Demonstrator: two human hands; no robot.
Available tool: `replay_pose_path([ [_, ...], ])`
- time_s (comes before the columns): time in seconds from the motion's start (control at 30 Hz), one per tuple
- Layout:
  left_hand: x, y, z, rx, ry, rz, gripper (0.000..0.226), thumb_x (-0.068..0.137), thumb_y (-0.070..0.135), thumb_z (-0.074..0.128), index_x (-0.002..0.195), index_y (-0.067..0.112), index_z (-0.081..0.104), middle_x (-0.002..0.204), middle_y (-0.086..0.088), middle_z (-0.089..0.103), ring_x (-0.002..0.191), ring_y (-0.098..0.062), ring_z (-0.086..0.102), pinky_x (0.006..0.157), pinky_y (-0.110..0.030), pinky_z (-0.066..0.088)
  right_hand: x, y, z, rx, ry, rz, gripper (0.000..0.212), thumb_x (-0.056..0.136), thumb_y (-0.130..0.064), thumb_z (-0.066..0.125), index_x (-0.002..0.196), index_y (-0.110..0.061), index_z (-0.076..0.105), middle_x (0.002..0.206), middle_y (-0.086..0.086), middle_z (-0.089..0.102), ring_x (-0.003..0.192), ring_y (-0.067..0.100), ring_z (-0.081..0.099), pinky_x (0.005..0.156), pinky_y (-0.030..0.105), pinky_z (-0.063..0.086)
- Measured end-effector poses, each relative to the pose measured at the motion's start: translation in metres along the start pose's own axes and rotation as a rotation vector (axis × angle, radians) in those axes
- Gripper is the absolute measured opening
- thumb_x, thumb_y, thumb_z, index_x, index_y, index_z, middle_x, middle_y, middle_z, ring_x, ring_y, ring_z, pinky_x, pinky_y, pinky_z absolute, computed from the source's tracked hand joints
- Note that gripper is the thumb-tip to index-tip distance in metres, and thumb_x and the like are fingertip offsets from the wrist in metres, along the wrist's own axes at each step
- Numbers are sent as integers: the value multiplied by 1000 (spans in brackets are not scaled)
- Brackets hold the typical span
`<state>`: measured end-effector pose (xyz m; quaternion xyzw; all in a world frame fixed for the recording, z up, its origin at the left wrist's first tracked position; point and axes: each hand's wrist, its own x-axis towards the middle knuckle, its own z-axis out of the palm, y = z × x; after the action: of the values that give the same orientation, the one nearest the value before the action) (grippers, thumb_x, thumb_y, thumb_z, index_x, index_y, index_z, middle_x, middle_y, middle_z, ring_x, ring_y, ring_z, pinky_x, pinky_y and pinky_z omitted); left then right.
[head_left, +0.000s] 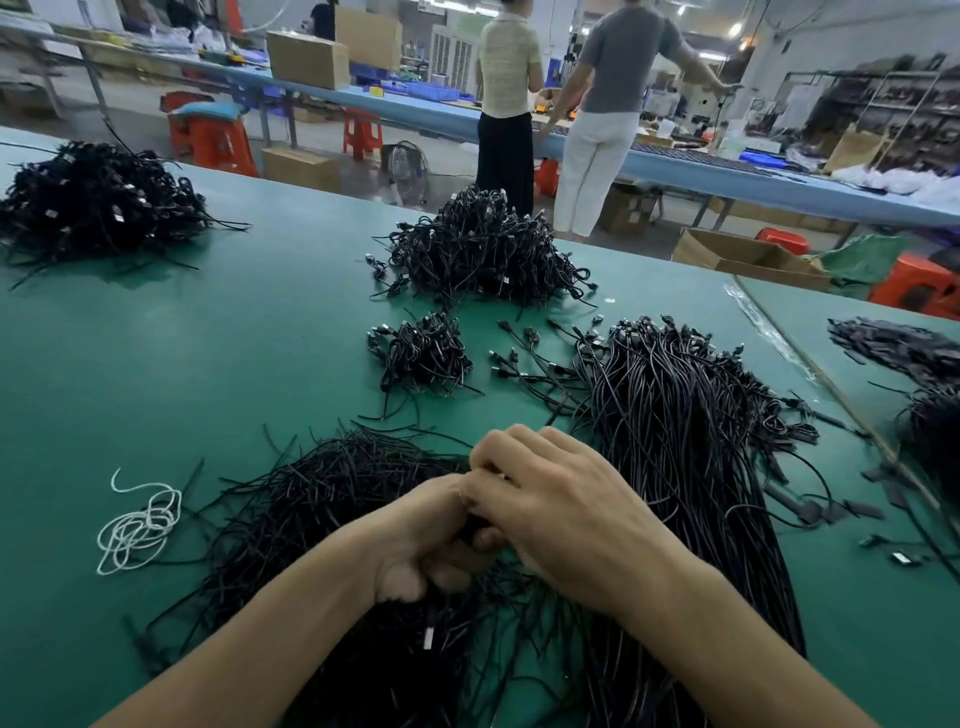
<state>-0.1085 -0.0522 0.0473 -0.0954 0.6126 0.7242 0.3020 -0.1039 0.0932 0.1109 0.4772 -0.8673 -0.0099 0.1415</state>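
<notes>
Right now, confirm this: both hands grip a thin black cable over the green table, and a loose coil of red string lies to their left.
Wrong colour: the head view shows the loose coil of string is white, not red. The left hand and right hand do grip the thin black cable over the green table, coil to their left.

White cord coil (137, 525) on green table (208, 338); orange stools (221, 145) beyond

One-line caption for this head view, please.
Left hand grips a black cable, right hand curled over it, amid piles of black cables on a green table.
</notes>
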Motion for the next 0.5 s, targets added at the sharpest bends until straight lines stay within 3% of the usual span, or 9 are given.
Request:
replay_pose_path([
  [0.07, 0, -1, -2, -51, -63, -65, 57, 98, 23, 34, 44, 21, 53, 46, 3, 40, 33, -6, 21, 31, -11, 12, -2, 3, 2, 200, -35, 96, 6, 90, -15, 63, 96, -17, 62, 99, -3, 56, 88, 16, 54, 80, 33, 49],
  [0.23, -2, -3, -13, -255, -308, -43, 40, 92, 54, 48, 71, 21, 50, 63, 4, 33, 39, -2, 19, 30, -10, 15, -4, 12, 16, 437, -62, 295, 12, 100, -27, 51, 96, -21, 61, 98, -6, 53, 87, 16, 55, 81, 38, 49],
  [0.27, -4, -3, -16, -242, -358, -33, 34, 90, 51, 56, 77, 21, 49, 66, 4, 32, 41, -1, 20, 31, -10, 15, -5, 14, 17, 472, -69, 311, 12, 100, -28, 52, 96, -22, 61, 96, -7, 54, 87, 15, 55, 81, 39, 49],
  [0.33, -8, -5, -19, -144, -452, 30, 28, 81, 26, 71, 93, 18, 47, 67, 6, 30, 45, 0, 23, 34, -10, 18, -7, 15, 17, 532, -81, 300, 8, 98, -30, 56, 94, -25, 61, 93, -11, 56, 88, 9, 54, 82, 34, 48],
  [0.4, -11, -7, -20, -29, -483, 69, 40, 74, 5, 72, 101, 16, 45, 67, 5, 27, 48, -1, 25, 34, -9, 23, -8, 17, 17, 558, -85, 282, 4, 96, -32, 59, 99, -29, 58, 91, -14, 57, 87, 4, 53, 81, 27, 47],
  [0.5, -12, -7, -16, 43, -437, 67, 37, 78, -5, 63, 102, 15, 44, 68, 2, 22, 49, -3, 22, 33, -10, 22, -9, 19, 15, 572, -110, 305, 27, 96, -37, 60, 122, -33, 56, 95, -17, 57, 91, 1, 54, 83, 25, 49],
])
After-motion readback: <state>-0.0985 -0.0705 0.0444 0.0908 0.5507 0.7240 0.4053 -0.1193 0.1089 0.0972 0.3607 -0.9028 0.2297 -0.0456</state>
